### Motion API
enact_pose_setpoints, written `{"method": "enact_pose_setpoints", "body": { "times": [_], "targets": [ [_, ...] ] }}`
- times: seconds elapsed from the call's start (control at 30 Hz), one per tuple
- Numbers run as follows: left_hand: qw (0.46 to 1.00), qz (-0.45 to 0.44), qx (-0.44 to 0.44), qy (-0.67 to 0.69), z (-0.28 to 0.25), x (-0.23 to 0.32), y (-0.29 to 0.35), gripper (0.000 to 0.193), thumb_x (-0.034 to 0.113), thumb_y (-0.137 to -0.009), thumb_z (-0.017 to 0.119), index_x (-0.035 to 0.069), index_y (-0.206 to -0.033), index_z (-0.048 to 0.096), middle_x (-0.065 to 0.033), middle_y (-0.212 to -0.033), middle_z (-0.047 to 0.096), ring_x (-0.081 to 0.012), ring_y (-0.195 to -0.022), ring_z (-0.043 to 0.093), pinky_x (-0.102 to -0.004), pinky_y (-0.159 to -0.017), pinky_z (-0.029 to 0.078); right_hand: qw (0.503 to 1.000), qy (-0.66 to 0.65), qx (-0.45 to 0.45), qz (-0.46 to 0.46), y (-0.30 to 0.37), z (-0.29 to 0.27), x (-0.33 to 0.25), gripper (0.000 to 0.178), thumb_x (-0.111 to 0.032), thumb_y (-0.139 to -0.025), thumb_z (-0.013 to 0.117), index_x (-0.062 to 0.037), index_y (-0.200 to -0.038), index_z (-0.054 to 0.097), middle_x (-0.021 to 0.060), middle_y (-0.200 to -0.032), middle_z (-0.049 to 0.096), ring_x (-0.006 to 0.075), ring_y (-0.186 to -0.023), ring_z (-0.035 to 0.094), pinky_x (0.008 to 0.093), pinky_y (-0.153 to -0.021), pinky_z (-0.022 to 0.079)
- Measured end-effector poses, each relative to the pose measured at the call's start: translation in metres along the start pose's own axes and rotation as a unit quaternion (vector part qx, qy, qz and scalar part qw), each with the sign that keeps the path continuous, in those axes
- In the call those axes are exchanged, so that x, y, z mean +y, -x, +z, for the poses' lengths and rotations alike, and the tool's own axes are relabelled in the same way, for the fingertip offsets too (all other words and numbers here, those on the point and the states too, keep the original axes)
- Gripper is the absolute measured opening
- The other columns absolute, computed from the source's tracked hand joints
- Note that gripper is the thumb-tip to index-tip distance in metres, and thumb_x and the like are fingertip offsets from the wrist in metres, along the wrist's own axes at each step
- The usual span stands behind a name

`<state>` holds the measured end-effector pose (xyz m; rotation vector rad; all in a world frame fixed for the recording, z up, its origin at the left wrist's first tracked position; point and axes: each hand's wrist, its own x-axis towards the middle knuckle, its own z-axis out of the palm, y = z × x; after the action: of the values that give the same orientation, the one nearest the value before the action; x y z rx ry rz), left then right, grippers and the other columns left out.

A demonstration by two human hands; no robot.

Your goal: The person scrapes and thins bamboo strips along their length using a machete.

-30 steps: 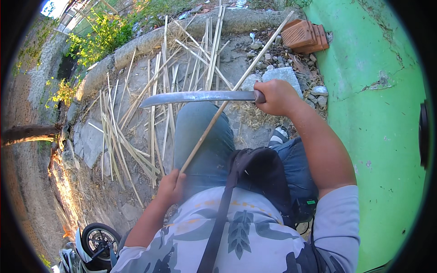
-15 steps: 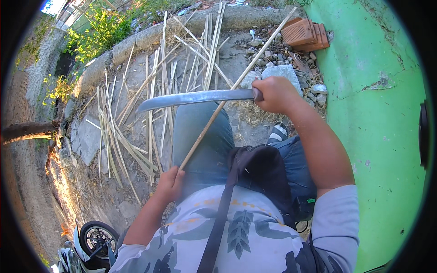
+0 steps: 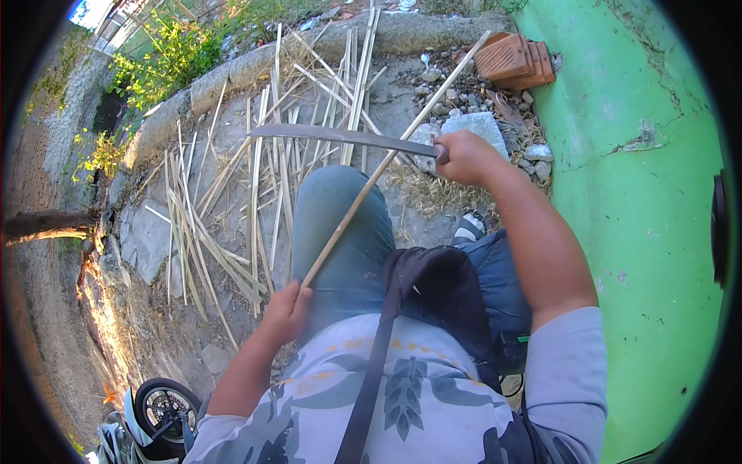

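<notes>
My left hand (image 3: 287, 311) is closed round the near end of a long thin wooden stick (image 3: 348, 215), which slants up and away to the right across my raised knee. My right hand (image 3: 466, 157) grips the handle of a machete (image 3: 328, 134). Its long, slightly curved blade points left and crosses the stick close to the handle; whether they touch I cannot tell. Beyond my knee, many pale split strips (image 3: 259, 170) lie scattered on the ground.
A green wall (image 3: 634, 232) runs along my right. Stacked orange clay blocks (image 3: 514, 60) and rubble with a pale stone slab (image 3: 478, 127) lie beside it. A low concrete kerb (image 3: 255, 66) curves across the far side. A motorcycle wheel (image 3: 166, 410) stands at the lower left.
The machete has moved up and away, its blade turning so the tip sits higher and the face looks darker. The stick and my left hand have barely shifted.
</notes>
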<state>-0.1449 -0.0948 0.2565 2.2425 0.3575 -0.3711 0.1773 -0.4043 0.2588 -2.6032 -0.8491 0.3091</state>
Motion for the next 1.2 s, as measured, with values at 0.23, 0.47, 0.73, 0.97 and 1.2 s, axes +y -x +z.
{"method": "enact_pose_setpoints", "body": {
  "times": [0.23,0.47,0.73,0.97,1.2],
  "targets": [
    [1.000,0.006,-0.011,-0.002,-0.003,-0.016,0.005,0.045,0.040,-0.102,0.046,-0.001,-0.087,0.051,-0.0211,-0.066,0.051,-0.0343,-0.059,0.052,-0.0428,-0.059,0.042,0.998,0.013,-0.001,-0.069,0.006,-0.007,-0.028,0.016,-0.023,-0.082,0.060,-0.0101,-0.085,0.068,0.0163,-0.081,0.068,0.0386,-0.080,0.066,0.0495,-0.072,0.053],
    [1.000,0.022,-0.006,-0.008,-0.001,-0.008,0.004,0.044,0.039,-0.103,0.044,-0.001,-0.087,0.050,-0.0213,-0.067,0.052,-0.0357,-0.060,0.052,-0.0431,-0.059,0.042,0.996,-0.028,0.072,-0.040,0.004,-0.003,-0.004,0.014,-0.021,-0.080,0.063,-0.0076,-0.082,0.066,0.0173,-0.075,0.066,0.0387,-0.075,0.065,0.0491,-0.069,0.052],
    [1.000,0.010,-0.009,-0.018,0.001,-0.001,0.004,0.040,0.037,-0.103,0.045,-0.001,-0.090,0.052,-0.0208,-0.069,0.053,-0.0349,-0.062,0.054,-0.0423,-0.061,0.044,0.999,0.020,-0.002,0.030,0.004,-0.001,0.004,0.020,-0.026,-0.080,0.065,-0.0112,-0.092,0.070,0.0151,-0.091,0.070,0.0362,-0.091,0.067,0.0471,-0.079,0.054],
    [0.999,0.016,-0.008,0.040,0.000,-0.008,0.002,0.040,0.036,-0.105,0.045,0.001,-0.086,0.050,-0.0030,-0.066,0.045,-0.0143,-0.062,0.042,-0.0342,-0.057,0.039,1.000,0.016,-0.009,0.024,0.008,-0.021,-0.016,0.019,-0.025,-0.080,0.064,-0.0105,-0.090,0.069,0.0161,-0.092,0.070,0.0365,-0.088,0.067,0.0472,-0.079,0.053],
    [1.000,0.009,-0.006,-0.019,0.000,-0.006,-0.001,0.040,0.038,-0.103,0.046,0.000,-0.093,0.055,-0.0190,-0.070,0.055,-0.0318,-0.063,0.056,-0.0410,-0.062,0.044,0.999,-0.020,0.019,0.046,-0.002,0.000,0.028,0.018,-0.024,-0.080,0.062,-0.0100,-0.090,0.068,0.0159,-0.086,0.070,0.0376,-0.087,0.066,0.0475,-0.077,0.053]
  ]
}}
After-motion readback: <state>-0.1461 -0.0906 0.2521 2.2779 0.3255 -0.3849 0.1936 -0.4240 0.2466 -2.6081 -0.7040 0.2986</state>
